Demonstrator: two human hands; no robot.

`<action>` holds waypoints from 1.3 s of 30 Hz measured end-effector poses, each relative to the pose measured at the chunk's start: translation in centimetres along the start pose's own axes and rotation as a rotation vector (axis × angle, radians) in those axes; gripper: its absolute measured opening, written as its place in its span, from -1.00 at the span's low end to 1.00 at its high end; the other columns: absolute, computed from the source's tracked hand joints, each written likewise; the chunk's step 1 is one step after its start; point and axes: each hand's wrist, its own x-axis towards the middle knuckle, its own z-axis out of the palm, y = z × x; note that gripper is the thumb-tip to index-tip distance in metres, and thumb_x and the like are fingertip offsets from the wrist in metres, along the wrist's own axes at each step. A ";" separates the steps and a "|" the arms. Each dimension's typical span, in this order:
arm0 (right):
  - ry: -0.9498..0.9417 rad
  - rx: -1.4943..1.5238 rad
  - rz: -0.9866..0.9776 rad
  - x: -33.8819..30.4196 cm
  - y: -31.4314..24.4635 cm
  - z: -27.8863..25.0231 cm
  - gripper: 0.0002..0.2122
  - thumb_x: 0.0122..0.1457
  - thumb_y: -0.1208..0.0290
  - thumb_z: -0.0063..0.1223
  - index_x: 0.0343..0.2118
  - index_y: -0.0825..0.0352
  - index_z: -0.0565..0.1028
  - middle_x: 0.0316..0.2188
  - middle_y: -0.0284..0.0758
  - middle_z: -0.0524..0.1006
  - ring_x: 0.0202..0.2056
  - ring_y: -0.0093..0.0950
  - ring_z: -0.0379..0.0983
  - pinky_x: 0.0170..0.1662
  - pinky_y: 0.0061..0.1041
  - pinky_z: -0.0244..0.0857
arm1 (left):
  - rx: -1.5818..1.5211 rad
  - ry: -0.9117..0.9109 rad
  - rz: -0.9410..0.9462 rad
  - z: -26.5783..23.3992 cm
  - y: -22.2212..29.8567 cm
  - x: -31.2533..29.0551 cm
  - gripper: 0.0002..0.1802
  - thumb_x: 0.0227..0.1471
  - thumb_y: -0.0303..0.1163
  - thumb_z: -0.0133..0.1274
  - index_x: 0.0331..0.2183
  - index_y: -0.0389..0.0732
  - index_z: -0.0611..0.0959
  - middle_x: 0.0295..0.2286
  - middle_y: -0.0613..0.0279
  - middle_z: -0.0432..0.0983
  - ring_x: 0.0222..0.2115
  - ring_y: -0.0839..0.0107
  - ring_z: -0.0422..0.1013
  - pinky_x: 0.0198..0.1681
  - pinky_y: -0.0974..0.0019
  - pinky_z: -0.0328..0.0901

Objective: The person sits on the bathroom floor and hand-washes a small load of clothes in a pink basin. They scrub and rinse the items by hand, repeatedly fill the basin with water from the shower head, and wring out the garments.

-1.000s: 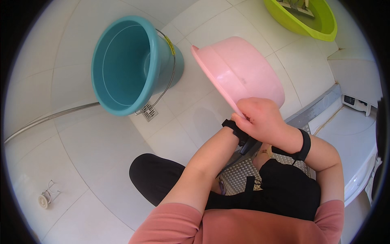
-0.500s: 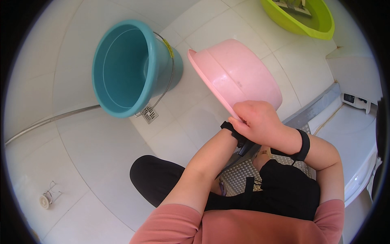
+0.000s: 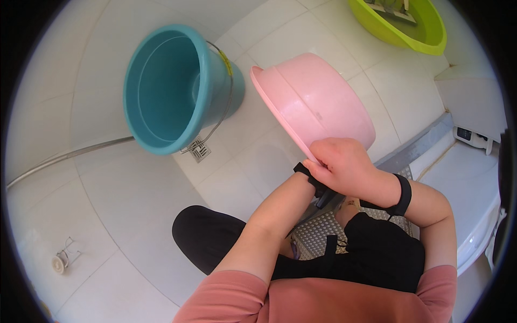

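Observation:
A pink plastic basin (image 3: 318, 105) is tipped on its side, its rim facing left toward the bucket and its outer wall toward me. My right hand (image 3: 342, 164) is closed on the near part of that rim, thumb on the edge. My left forearm reaches to the same spot, with a black band at the wrist. Beyond that band my left hand is hidden behind the basin and the right hand, so its fingers do not show. Left of the basin, a teal bucket (image 3: 221, 102) with a wire handle stands on the tiles, its inside dark.
A lime-green basin (image 3: 377, 29) with something dark and pale inside lies at the far right. A floor drain (image 3: 198, 149) sits below the bucket. To the right are a metal track (image 3: 414, 140) and a white toilet (image 3: 463, 172). A metal hose (image 3: 70, 156) runs along the left wall.
Almost nothing differs. The view has shifted very slightly; the right hand keeps its grip on the tilted basin.

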 end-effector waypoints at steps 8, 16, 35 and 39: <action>0.077 0.034 0.100 0.0 2.3 -2.2 -0.80 -0.01 0.31 0.06 -0.60 0.32 0.37 -0.66 -0.26 0.42 -0.59 -0.29 0.37 -0.52 -0.38 0.25 | -0.022 0.110 -0.012 -0.5 -0.2 2.7 -0.63 0.10 -0.35 -0.06 -0.05 -0.23 0.35 -0.26 0.16 0.44 -0.28 0.40 0.40 -0.22 0.37 0.35; 0.270 0.719 0.799 -2.8 15.2 -6.9 -0.58 0.01 0.20 0.08 -0.12 0.37 0.35 -0.37 -0.33 0.49 -0.43 -0.55 0.48 -0.43 -0.57 0.39 | 0.015 0.423 -0.149 -3.1 0.2 5.1 -0.57 0.17 -0.29 -0.15 0.05 -0.17 0.27 -0.09 0.10 0.34 -0.11 0.28 0.33 -0.07 0.19 0.30; 0.118 0.747 1.213 -12.0 16.2 -8.0 -0.54 -0.11 0.40 -0.11 -0.05 0.37 0.34 -0.32 -0.29 0.50 -0.40 -0.48 0.48 -0.48 -0.54 0.39 | 0.917 0.137 -0.062 -1.0 10.3 -5.9 -0.39 0.04 -0.32 0.00 0.10 -0.31 0.26 0.05 0.06 0.25 0.05 0.29 0.21 0.09 0.30 0.11; 0.133 0.780 1.234 -14.7 9.8 -14.7 -0.54 -0.13 0.40 -0.10 -0.07 0.40 0.35 -0.37 -0.30 0.51 -0.48 -0.50 0.48 -0.51 -0.56 0.37 | 1.276 0.513 0.099 1.2 11.9 -12.3 -0.38 -0.02 -0.29 0.07 0.04 -0.33 0.28 -0.08 -0.01 0.38 -0.05 0.18 0.32 -0.01 0.22 0.25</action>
